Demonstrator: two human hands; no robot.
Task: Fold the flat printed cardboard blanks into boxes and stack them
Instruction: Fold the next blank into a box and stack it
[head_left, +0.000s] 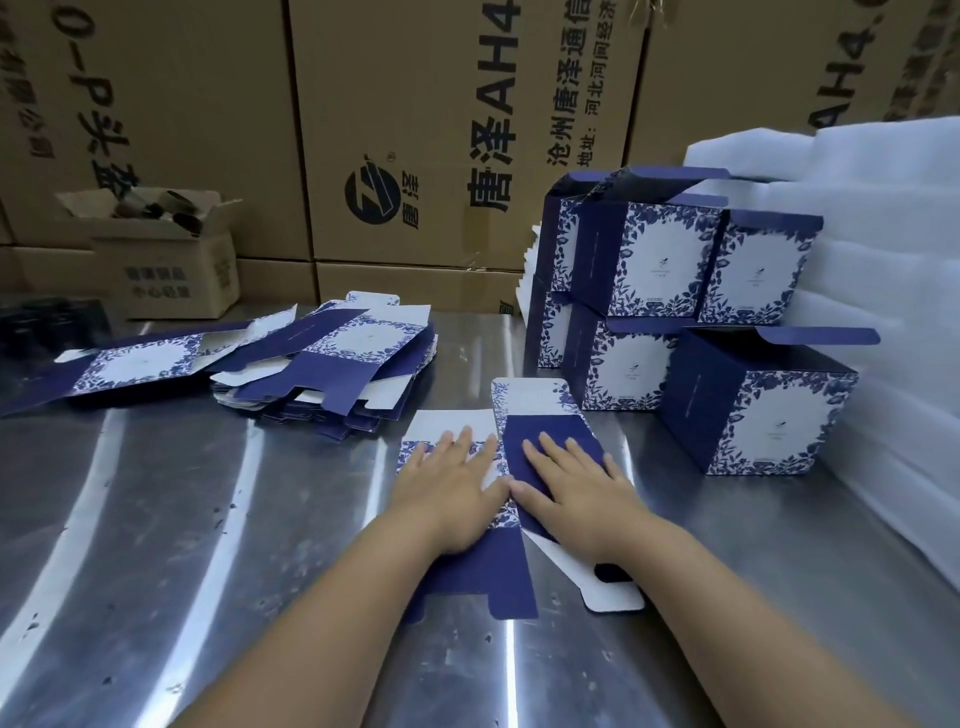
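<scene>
On the steel desk (208, 519), both hands' fingers lie spread flat on the blank (514, 452); uneven pressing could skew its crease.

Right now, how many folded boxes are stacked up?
5 visible: two on top, two beneath, one front right. More may hide behind.

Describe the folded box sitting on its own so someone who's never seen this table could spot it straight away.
Start at the white foam sheets along the right of the steel table. In front of them sits a two-high stack of blue-and-white floral boxes. The lone box stands nearest the person, directly on the table, nothing on top.
</scene>
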